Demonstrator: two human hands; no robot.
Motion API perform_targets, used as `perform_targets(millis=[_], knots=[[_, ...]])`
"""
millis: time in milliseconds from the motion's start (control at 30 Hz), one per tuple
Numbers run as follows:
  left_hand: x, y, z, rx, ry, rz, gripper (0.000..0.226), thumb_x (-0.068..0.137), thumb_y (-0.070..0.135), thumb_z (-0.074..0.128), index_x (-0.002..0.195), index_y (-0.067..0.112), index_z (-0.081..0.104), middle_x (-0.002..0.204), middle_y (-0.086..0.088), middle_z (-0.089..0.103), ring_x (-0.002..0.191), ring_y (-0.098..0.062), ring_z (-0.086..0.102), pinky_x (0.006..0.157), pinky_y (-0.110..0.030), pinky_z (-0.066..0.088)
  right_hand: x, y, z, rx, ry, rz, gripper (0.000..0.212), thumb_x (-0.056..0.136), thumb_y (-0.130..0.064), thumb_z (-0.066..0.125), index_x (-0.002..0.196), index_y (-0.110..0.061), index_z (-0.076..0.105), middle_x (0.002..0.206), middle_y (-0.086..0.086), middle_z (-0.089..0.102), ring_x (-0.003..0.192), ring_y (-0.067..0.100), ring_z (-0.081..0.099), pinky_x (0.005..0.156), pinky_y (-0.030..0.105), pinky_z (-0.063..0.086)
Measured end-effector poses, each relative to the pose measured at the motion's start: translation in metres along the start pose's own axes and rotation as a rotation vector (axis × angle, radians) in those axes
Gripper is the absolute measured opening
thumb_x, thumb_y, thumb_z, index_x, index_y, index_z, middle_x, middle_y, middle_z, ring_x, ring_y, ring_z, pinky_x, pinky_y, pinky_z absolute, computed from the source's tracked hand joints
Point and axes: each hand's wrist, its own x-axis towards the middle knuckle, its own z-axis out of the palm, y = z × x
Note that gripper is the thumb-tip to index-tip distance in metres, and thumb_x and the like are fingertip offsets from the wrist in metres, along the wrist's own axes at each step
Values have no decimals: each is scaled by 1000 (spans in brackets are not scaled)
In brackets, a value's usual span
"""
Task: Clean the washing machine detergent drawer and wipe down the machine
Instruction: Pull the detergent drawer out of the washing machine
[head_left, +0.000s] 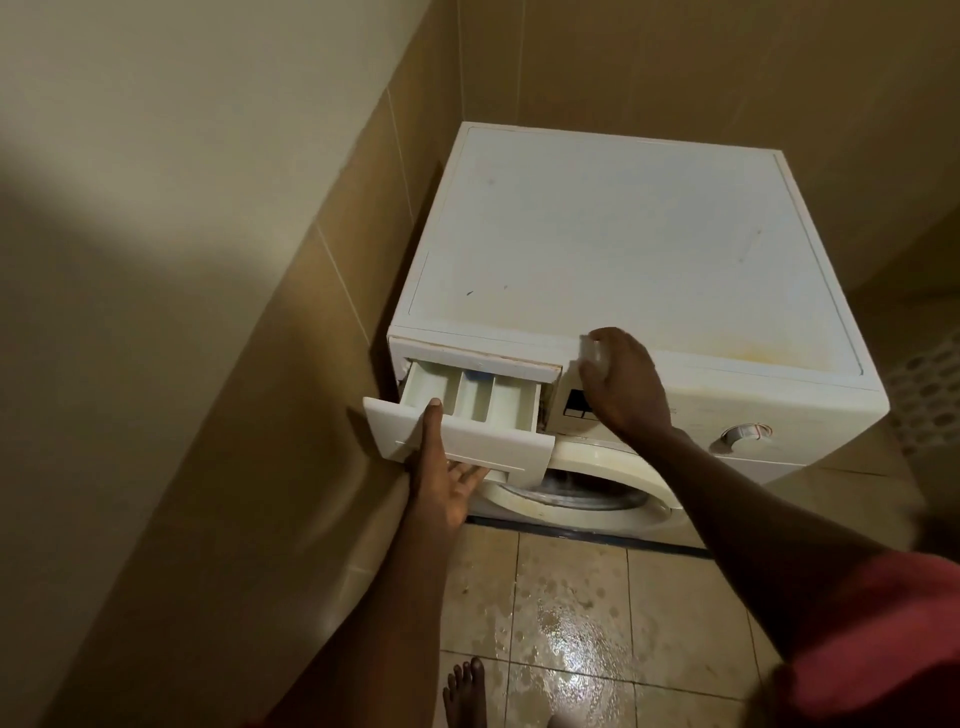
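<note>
The top of the washing machine (623, 249) is matt white, scuffed and yellow-stained, and the detergent drawer (470, 397) is smooth white plastic. The floor tiles (571, 623) shine glossy and wet; the wall tiles (332, 322) are smooth beige with a dull sheen

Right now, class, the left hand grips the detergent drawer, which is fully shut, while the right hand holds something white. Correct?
No: the head view shows the detergent drawer pulled partly out, compartments exposed. The left hand grips it; the right hand holds something white.

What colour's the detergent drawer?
Off-white detergent drawer, with a small blue piece at the back of its middle compartment. Head view, the only one.
</note>
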Motion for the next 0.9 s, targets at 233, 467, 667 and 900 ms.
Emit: perform_targets(millis=[233,467,667,900], knots=[[-12,-7,-24,34,-6,12,69,85,37,69,142,17,36,130,-20,57,111,-36,61,79,-49,55,-20,-32,20,-21,-56,-210,37,87,-13,55,123,-16,58,125,2,59,120,22,47,96,35,44],[-20,-9,-43,62,23,11,68,87,37,68,142,19,34,130,-21,56,112,-36,60,84,-52,53,-26,-54,39,-114,-215,-305,35,89,-11,49,121,-15,61,121,4,63,111,25,50,81,35,48],[-25,-9,-46,34,14,-9,70,85,33,71,143,18,34,127,-21,57,113,-38,60,83,-54,53,-28,-61,53,-197,-391,-279,47,91,-14,46,138,-14,48,140,5,52,127,26,45,102,40,41],[-24,-13,-47,34,6,13,76,83,34,72,145,21,32,126,-21,58,113,-37,62,65,-44,62,-21,-60,75,-333,-577,-252,59,98,-35,43,149,-15,23,159,3,18,144,26,21,111,50,32]])
